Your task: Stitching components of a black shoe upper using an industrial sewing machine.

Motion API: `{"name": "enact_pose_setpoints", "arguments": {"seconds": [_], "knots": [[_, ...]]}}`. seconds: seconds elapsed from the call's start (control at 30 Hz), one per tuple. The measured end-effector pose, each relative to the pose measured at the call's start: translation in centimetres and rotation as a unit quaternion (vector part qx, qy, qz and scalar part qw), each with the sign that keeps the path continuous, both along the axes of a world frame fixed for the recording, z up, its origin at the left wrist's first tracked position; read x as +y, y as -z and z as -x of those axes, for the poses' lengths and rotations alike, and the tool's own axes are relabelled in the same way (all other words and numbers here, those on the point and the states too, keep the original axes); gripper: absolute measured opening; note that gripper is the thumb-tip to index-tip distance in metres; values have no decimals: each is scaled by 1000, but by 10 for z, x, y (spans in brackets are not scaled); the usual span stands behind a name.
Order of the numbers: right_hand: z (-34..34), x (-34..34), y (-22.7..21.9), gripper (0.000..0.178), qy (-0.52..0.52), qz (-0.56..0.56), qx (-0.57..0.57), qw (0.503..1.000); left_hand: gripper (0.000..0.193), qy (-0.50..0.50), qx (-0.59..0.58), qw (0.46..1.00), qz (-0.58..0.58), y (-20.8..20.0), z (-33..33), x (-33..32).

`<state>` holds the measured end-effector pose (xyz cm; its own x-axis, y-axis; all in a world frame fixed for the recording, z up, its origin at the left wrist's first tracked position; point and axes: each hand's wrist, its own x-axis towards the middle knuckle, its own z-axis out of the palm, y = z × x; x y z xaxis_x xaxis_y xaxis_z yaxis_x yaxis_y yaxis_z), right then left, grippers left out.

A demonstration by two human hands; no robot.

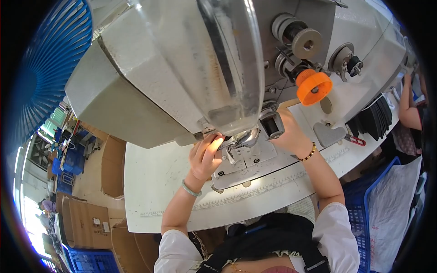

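Note:
A large white sewing machine [150, 68] fills the upper middle, its head hanging over the metal needle plate [239, 169]. My left hand [205, 157] is raised just left of the presser foot [236, 148], fingers bent and pressed together at the underside of the head; whatever they pinch is too small to make out. On the other side, my right hand [291, 134] reaches up beside a dark cylindrical part [272, 125] of the machine. Its fingers are mostly hidden behind that part. An orange tension knob [314, 88] sits above it.
A printed ruler strip [255, 193] runs along the white table [150, 186]. Black flat pieces [372, 119] are stacked at right, near a red-handled tool [355, 140]. A blue crate [357, 204] stands lower right, cardboard boxes [86, 218] at left, a blue fan [50, 68] upper left. Another person's arm [408, 107] shows far right.

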<state>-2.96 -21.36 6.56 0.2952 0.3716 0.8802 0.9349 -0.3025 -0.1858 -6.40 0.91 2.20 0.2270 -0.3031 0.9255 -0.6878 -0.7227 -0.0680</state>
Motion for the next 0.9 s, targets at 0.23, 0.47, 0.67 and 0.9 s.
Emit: {"name": "enact_pose_setpoints", "arguments": {"seconds": [0.23,0.47,0.67,0.9], "knots": [[-2,-2,1,24,-1,16,-20,1000,34,5,-14,1000,-3,-4,2,-3],[-5,-4,0,26,-41,21,6,999,34,0,0,1000,-5,-7,5,-4],[-4,-3,0,27,-47,7,28,998,34,13,18,1000,8,-3,4,-3],[-4,-1,1,23,-48,-7,61,997,32,-17,6,1000,10,1,3,-3]]}}
